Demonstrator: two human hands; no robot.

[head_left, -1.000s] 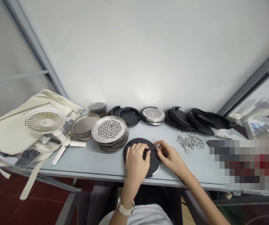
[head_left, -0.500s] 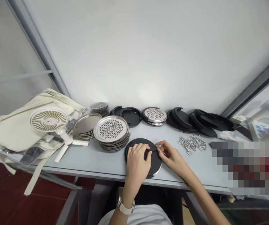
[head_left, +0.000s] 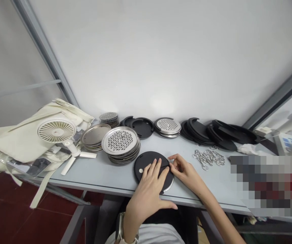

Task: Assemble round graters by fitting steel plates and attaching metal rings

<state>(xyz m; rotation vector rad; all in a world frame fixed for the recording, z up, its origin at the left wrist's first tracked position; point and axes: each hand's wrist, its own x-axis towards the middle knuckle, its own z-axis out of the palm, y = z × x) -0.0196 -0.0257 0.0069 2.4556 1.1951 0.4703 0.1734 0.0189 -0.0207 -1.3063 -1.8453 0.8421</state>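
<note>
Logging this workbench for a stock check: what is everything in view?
black disc: one, black, table front, under both hands
perforated steel discs: three stacks, silver, left-centre and back
plain steel plates: one stack, silver, left
notched black rings: several, black, back row
wire clips: one pile, silver, right
fan: one, white, against cloth bag
cloth bag: one, cream, far left
table: one, grey
left hand: flat on black disc
right hand: pinching black disc's right edge

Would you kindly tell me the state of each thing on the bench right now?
Black disc, lying flat under both hands.
Left hand, open, fingers spread on it.
Right hand, fingertips pinched at its rim.
Perforated metal discs, stacked.
Wire clips, loose heap.
Fan, leaning on cloth; running unclear.
</note>
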